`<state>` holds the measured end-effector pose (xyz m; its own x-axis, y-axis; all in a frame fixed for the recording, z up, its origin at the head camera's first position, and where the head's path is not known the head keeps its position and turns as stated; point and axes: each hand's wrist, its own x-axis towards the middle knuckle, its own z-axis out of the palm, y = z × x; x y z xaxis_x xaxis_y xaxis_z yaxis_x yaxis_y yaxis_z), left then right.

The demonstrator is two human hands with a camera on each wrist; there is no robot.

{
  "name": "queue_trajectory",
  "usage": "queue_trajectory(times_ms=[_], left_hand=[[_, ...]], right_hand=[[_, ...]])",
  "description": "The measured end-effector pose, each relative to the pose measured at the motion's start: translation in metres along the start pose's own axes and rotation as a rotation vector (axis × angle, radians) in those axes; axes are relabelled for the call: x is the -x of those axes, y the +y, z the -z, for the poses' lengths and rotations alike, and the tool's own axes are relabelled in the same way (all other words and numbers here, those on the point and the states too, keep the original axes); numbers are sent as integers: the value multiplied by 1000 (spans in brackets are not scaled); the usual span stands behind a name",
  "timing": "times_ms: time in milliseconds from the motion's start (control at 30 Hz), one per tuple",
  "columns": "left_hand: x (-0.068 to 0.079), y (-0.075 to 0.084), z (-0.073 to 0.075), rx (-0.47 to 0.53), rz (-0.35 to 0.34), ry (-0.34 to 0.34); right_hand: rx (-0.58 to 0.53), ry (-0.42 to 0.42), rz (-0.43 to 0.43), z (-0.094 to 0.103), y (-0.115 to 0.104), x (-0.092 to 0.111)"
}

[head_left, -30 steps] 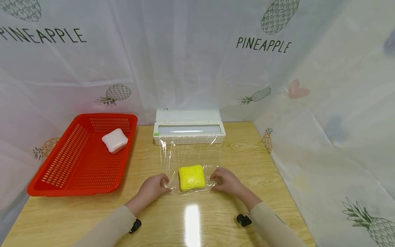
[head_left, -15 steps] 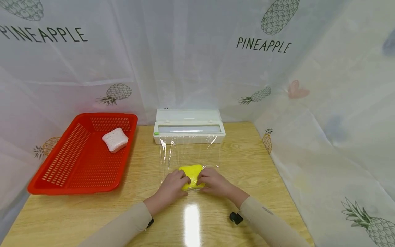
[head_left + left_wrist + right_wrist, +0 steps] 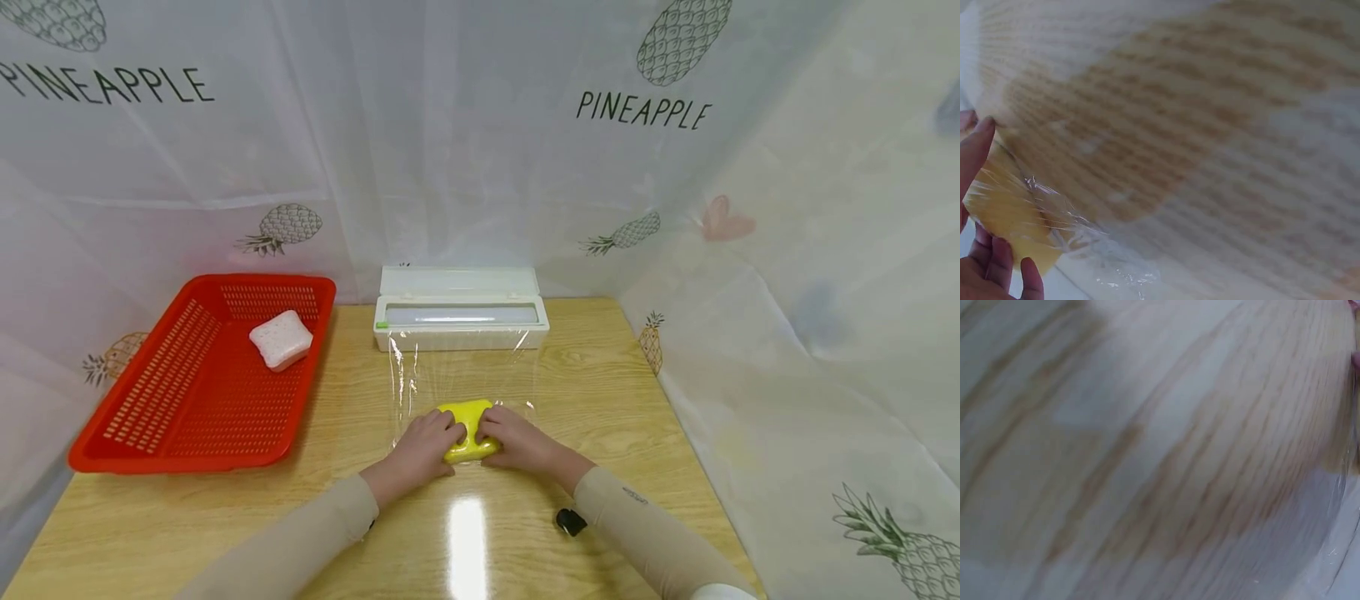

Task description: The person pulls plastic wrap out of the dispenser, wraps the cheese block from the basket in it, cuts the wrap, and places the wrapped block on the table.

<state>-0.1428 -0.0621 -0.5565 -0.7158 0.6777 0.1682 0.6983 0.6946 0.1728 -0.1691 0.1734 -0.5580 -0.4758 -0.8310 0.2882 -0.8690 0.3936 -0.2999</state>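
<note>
A yellow sponge point(image 3: 468, 412) lies on the table with a sheet of clear plastic wrap point(image 3: 450, 371) about it. My left hand point(image 3: 418, 448) grips the sponge's left side, and my right hand point(image 3: 521, 443) grips its right side, both with curled fingers. From the sponge the wrap runs back to an open white wrap dispenser point(image 3: 461, 340) holding a roll. In the left wrist view, fingers and thumb hold the wrapped yellow sponge point(image 3: 1010, 212), with loose wrap point(image 3: 1110, 269) spreading beside it. The right wrist view shows mostly blurred table.
On the left, a red plastic basket point(image 3: 183, 458) holds a white sponge point(image 3: 281, 340) wrapped in shiny film. Light wood tabletop point(image 3: 607, 400) extends around the hands. A pineapple-print curtain point(image 3: 465, 167) hangs behind the table and along its sides.
Both hands have moved inward from the wrap's front corners onto the sponge, folding the wrap's near edge and sides with them. Over the last half second they have barely shifted.
</note>
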Motion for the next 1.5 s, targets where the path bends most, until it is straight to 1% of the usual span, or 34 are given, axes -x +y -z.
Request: queue_trajectory(times_ms=[133,267,333,500,567,633,767,833,900,1000,1067,1200,1300,1400,1500], left_hand=[[-4,-2,0,5,-3,-6],[-3,-4,2,43,18,1],[-3,-6,2,66,14,42],[-4,-9,10,134,12,105],[-3,-8,17,170,39,100],[-2,-8,22,189,52,112],[-4,-7,25,163,47,134],[-6,-8,24,158,37,145],[-9,-11,21,161,45,136],[-13,-15,19,199,62,110],[-16,-19,20,216,78,83],[-23,-27,26,265,110,46],[-28,-33,34,325,154,19],[-33,-37,41,392,201,-6],[-37,-40,45,417,236,-36]], right_hand=[[-19,0,-36,2,1,-5],[-41,-20,-70,5,2,-9],[-66,-29,-99,8,1,-11],[-225,-38,-190,23,-5,-16],[-302,-38,-219,29,-6,-18],[-363,-46,-243,34,-5,-20],[-472,-54,-313,42,1,-25],[-497,-55,-336,43,4,-27],[-515,-55,-354,45,6,-29],[-498,-57,-366,45,8,-30],[-459,-56,-374,46,9,-29],[-311,-25,-384,51,7,-27],[-200,-9,-362,55,6,-28],[-130,-8,-317,56,9,-30],[-60,8,-274,55,14,-33]])
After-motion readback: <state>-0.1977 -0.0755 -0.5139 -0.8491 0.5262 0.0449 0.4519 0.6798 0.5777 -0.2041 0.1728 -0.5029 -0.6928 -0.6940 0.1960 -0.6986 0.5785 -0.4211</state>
